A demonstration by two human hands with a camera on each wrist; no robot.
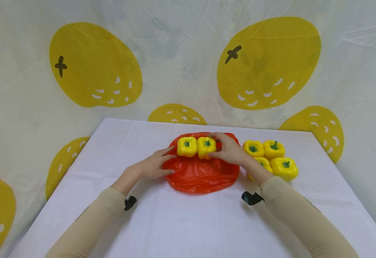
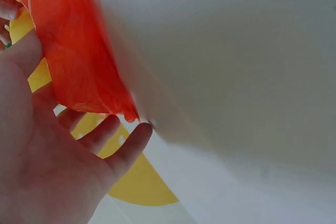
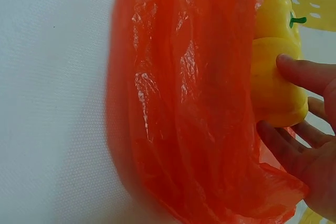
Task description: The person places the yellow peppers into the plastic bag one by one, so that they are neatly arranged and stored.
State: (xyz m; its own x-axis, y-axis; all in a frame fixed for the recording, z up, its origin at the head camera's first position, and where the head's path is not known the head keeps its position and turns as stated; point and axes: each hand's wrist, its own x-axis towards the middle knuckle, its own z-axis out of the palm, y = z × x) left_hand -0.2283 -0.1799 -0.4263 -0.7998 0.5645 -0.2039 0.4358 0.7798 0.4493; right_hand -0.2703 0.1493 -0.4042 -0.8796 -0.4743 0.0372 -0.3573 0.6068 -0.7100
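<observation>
Two yellow bell peppers with green stems sit side by side on the red plastic bag. My right hand holds the right pepper, thumb on its near side and fingers around the far side. In the right wrist view, the thumb presses this pepper while crinkled red plastic hides part of it. My left hand rests at the bag's left edge, fingers spread beside the left pepper. Seen from the left wrist, those fingers are extended under the bag's edge, gripping nothing.
Several more yellow bell peppers stand grouped to the right of the bag, partly behind my right forearm. A white cloth covers the table. Behind it hangs a pale curtain printed with large yellow fruit.
</observation>
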